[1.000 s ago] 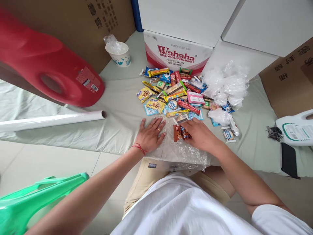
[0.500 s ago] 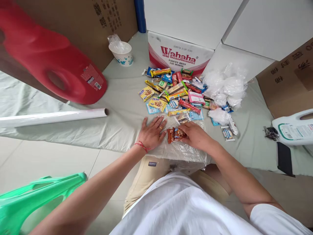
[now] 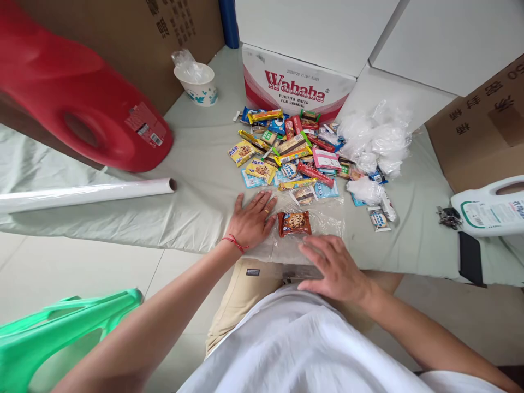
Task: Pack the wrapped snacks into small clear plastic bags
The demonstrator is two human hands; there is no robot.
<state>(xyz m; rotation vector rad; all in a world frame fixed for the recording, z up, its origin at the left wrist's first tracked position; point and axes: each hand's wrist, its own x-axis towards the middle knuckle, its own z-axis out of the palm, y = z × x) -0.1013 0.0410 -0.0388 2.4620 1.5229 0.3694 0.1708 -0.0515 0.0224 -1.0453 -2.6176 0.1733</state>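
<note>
A brown cookie packet (image 3: 294, 223) lies on a sheet of clear plastic film (image 3: 327, 221) near the table's front edge. My left hand (image 3: 251, 221) rests flat with fingers spread, to the left of the packet, at the film's left side. Just below and right of the packet, my right hand (image 3: 333, 267) is raised off it, fingers apart and holding nothing. Behind the packet spreads a pile of wrapped snacks, with a yellow cookie packet (image 3: 261, 170) and a red-wrapped bar (image 3: 315, 174) among them.
Bunched clear plastic bags (image 3: 374, 139) sit right of the pile, before a Wahaha carton (image 3: 295, 87). At left are a white roll (image 3: 85, 195), a red jug (image 3: 102, 109) and a paper cup (image 3: 198, 87). A phone (image 3: 470, 257) and white bottle (image 3: 491, 210) lie right; a green stool (image 3: 73, 322) stands below.
My right hand has let go of the brown cookie packet and drawn back toward my body, its fingers opening. The packet stays on the film. My left hand keeps its place.
</note>
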